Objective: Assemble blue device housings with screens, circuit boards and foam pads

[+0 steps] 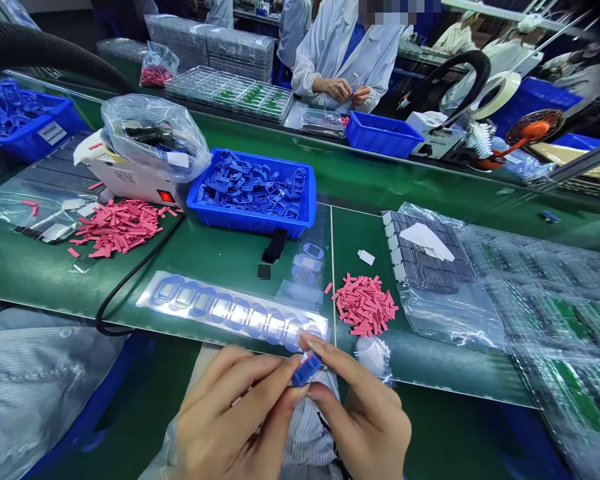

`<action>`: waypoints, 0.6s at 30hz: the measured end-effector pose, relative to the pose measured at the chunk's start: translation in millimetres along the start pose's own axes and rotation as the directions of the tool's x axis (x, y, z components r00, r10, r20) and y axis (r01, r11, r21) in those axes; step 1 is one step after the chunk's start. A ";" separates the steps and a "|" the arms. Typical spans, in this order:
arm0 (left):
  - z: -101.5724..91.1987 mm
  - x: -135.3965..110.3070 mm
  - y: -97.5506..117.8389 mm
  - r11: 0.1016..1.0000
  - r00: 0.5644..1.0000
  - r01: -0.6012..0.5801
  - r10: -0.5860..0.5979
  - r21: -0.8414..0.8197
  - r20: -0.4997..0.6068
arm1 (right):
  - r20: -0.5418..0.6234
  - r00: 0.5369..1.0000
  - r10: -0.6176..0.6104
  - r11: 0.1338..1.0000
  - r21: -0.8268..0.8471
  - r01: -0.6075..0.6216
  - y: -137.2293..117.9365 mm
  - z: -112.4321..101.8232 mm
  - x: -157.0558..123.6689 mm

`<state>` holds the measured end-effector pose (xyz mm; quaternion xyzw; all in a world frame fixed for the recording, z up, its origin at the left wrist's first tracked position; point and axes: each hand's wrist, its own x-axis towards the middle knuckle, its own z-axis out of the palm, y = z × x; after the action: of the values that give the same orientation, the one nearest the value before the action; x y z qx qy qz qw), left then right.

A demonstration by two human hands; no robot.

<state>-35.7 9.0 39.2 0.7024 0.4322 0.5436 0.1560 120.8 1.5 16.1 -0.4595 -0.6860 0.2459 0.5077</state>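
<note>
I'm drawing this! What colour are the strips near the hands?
Pink strips, clearest in the head view.

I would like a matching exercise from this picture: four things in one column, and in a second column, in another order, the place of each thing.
Things:
1. Small blue plastic piece
2. Pile of pink strips
3. Blue plastic crate
4. Roll of white tape

Places:
A. Beside a black hose
B. Between the left hand and right hand
C. Beside a white machine
D. On the green bench, right of a thin white line

Pairs: 1-B, 2-D, 3-C, 4-A
</note>
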 end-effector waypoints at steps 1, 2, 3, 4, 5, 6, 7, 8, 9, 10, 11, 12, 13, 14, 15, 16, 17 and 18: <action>0.0 -0.7 -0.7 1.000 1.000 -0.010 0.010 -0.010 0.015 | 0.040 0.998 0.054 0.996 0.066 -0.057 0.0 -3.7 3.5; -0.3 -1.0 -1.0 1.000 0.999 -0.011 0.012 -0.021 0.036 | 0.084 0.991 0.102 0.985 0.128 -0.112 -0.1 -7.2 6.8; -0.7 -0.8 -0.9 0.999 0.998 -0.012 0.014 -0.034 0.059 | 0.129 0.982 0.136 0.970 0.182 -0.158 -0.2 -10.3 9.6; -1.2 -0.2 -0.6 0.999 0.997 -0.014 0.018 -0.049 0.078 | 0.168 0.974 0.151 0.955 0.228 -0.188 0.0 -12.6 11.6; -1.7 0.9 0.0 0.998 0.996 -0.016 0.022 -0.065 0.089 | 0.194 0.969 0.152 0.943 0.266 -0.201 0.5 -14.3 12.7; -2.0 2.3 0.5 0.997 0.995 -0.010 0.018 -0.079 0.102 | 0.205 0.968 0.146 0.934 0.294 -0.203 1.3 -15.3 13.0; -2.2 4.1 1.0 0.996 0.993 -0.003 0.014 -0.091 0.117 | 0.202 0.970 0.136 0.932 0.306 -0.194 2.4 -15.9 12.5; -2.2 6.1 1.2 0.995 0.990 0.011 0.002 -0.095 0.143 | 0.189 0.974 0.126 0.937 0.301 -0.180 3.8 -16.1 11.5; -2.1 7.9 1.0 0.996 0.985 0.030 -0.015 -0.090 0.172 | 0.171 0.978 0.119 0.947 0.278 -0.164 5.2 -16.2 10.3; -1.7 9.5 0.5 0.996 0.980 0.052 -0.035 -0.078 0.197 | 0.156 0.981 0.112 0.959 0.240 -0.147 6.6 -16.3 9.1; -1.0 10.8 -0.3 0.995 0.974 0.071 -0.056 -0.065 0.219 | 0.149 0.984 0.098 0.973 0.194 -0.126 7.8 -16.4 8.1; -0.2 11.6 -1.3 0.995 0.970 0.083 -0.068 -0.056 0.234 | 0.152 0.986 0.074 0.985 0.145 -0.096 8.7 -16.6 7.3; 0.9 11.9 -2.5 0.995 0.966 0.084 -0.070 -0.049 0.247 | 0.161 0.986 0.044 0.993 0.100 -0.060 9.2 -16.8 6.7; 2.3 11.8 -3.8 0.996 0.963 0.077 -0.062 -0.044 0.262 | 0.170 0.985 0.012 0.998 0.061 -0.023 9.3 -16.8 6.4; 3.9 11.4 -5.3 0.998 0.960 0.058 -0.045 -0.038 0.276 | 0.176 0.984 -0.018 1.000 0.028 0.013 9.0 -16.6 6.2; 5.6 10.7 -6.7 0.999 0.959 0.033 -0.023 -0.030 0.283 | 0.177 0.983 -0.040 0.999 0.004 0.040 8.5 -16.0 6.1; 7.3 10.0 -8.1 1.000 0.960 0.009 -0.002 -0.022 0.282 | 0.170 0.984 -0.053 0.998 -0.014 0.056 7.8 -15.1 6.1; 8.9 9.4 -9.5 1.000 0.962 -0.008 0.013 -0.019 0.272 | 0.161 0.985 -0.060 0.998 -0.026 0.065 7.1 -13.9 6.3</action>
<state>-31.5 24.1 35.3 0.7714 0.3982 0.4464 0.2170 136.0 8.4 18.4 -0.4244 -0.7423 0.2552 0.4514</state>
